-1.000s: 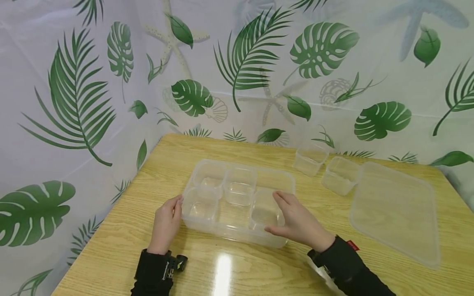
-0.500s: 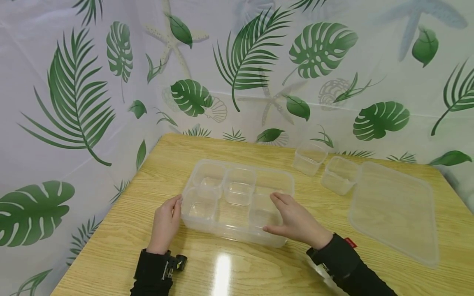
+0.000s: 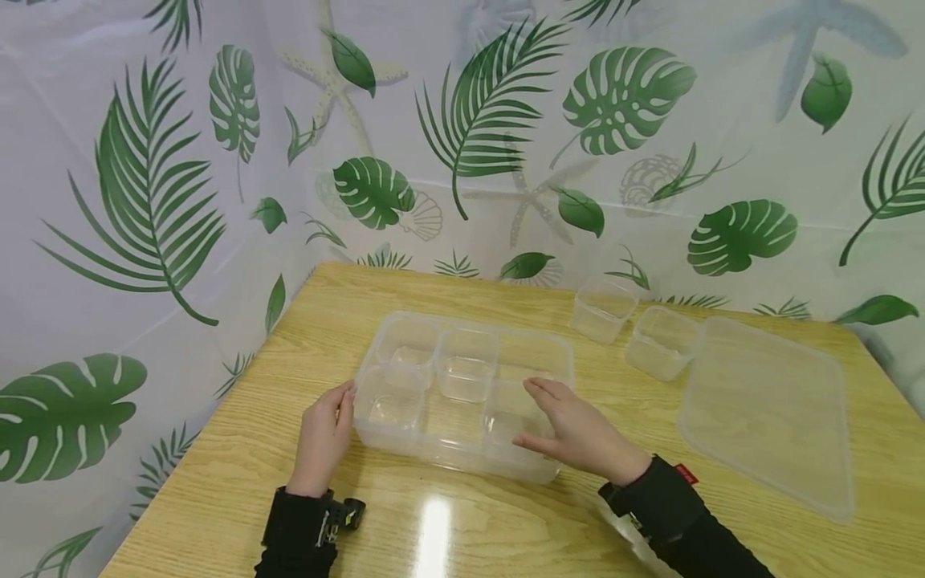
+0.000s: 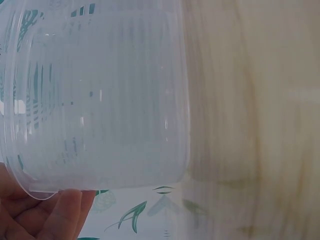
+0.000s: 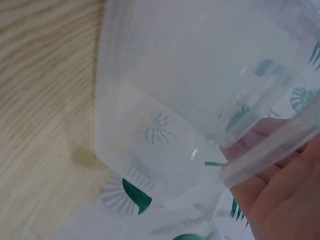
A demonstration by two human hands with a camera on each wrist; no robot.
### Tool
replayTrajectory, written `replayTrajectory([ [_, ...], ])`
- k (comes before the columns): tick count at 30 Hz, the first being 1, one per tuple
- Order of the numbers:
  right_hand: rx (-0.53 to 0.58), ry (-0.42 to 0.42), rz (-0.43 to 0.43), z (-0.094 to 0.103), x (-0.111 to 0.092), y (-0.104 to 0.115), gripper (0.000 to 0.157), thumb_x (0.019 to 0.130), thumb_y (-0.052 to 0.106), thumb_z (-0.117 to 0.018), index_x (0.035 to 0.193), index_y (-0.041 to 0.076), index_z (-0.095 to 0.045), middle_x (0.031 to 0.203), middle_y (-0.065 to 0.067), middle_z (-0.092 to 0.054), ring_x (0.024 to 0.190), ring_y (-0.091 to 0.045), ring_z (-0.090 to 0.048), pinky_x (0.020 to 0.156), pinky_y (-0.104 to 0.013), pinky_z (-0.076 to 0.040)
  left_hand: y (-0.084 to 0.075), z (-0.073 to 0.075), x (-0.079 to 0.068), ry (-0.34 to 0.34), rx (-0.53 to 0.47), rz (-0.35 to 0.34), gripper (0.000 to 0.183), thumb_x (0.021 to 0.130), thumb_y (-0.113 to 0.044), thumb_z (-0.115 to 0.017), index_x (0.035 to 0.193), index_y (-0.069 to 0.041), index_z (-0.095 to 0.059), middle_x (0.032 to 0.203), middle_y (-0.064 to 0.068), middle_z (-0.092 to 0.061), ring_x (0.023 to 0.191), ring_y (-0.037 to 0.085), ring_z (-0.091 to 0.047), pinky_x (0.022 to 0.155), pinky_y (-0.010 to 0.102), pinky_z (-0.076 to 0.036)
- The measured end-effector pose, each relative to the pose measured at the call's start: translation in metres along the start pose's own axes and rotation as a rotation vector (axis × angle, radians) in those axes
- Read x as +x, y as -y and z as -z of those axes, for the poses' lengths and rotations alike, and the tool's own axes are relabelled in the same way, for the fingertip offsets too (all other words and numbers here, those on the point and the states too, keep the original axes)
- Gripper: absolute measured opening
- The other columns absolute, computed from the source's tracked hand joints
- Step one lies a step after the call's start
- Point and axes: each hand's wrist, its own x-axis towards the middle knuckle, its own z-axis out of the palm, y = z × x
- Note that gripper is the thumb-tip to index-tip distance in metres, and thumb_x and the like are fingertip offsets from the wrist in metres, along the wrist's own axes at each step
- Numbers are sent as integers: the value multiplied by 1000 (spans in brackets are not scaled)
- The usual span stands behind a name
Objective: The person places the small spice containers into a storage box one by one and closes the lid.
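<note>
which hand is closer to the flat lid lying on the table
Right. The right hand rests on the right end of the big clear container, the end toward the lid. The left hand holds the container's far left end.

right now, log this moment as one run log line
left hand: rests on clear tray left end | right hand: on small cup in tray | two cups and lid on table
</note>
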Motion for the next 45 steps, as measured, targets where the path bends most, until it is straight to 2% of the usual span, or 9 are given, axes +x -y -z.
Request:
replayTrajectory([
  [5,4,-5,-31,11,-4,-5,61,81,27,-65,122,-13,-44,121,-27,-46,111,-38,-44,88,-45,-40,1,-1,-1,6,-2,-3,29,93,-6,-43,113,11,-54,109,25,-56,98,34,-55,78,44,-47],
  [8,-5,30,-44,15,-6,-9,55,79,22,-66,118,-12,-48,117,-26,-50,108,-38,-47,88,-51,-37,1,0,-1,12,-7,-1,29,93,-6,-43,114,10,-54,109,25,-56,98,34,-55,78,44,-46],
  [12,12,84,-65,19,-7,-10,54,78,23,-67,118,-9,-51,116,-24,-52,108,-37,-47,90,-60,-29,0,1,-1,16,-6,-4,29,93,-6,-43,114,11,-54,109,25,-56,98,34,-55,78,44,-46],
  [19,34,175,-77,26,-5,-9,61,74,32,-69,118,-6,-52,117,-21,-52,109,-35,-47,91,-62,-24,0,1,-1,12,-2,3,29,93,-6,-43,114,11,-54,108,25,-56,98,34,-55,78,44,-47],
  [25,63,217,-69,30,-3,-10,64,72,29,-72,119,-9,-51,118,-23,-51,110,-36,-46,94,-59,-23,0,1,0,13,-5,4,29,93,-5,-43,114,11,-54,109,26,-56,98,34,-55,78,44,-47],
  [33,93,236,-55,26,4,-4,66,72,28,-71,122,-8,-48,121,-23,-48,113,-36,-43,100,-46,-25,1,1,-1,9,-4,-9,29,94,-8,-42,114,10,-54,108,25,-57,97,33,-56,77,44,-47],
  [38,74,229,-44,22,9,5,66,73,30,-70,122,-8,-48,121,-22,-49,113,-37,-43,94,-44,-35,2,1,0,7,-8,-10,29,94,-7,-43,114,10,-54,108,25,-57,97,34,-55,78,44,-47],
  [45,21,223,17,15,20,12,65,74,31,-69,121,-8,-49,119,-23,-50,110,-34,-46,93,-42,-36,0,1,-1,-2,0,-16,28,92,-6,-45,112,10,-55,107,25,-57,96,34,-56,77,44,-47],
])
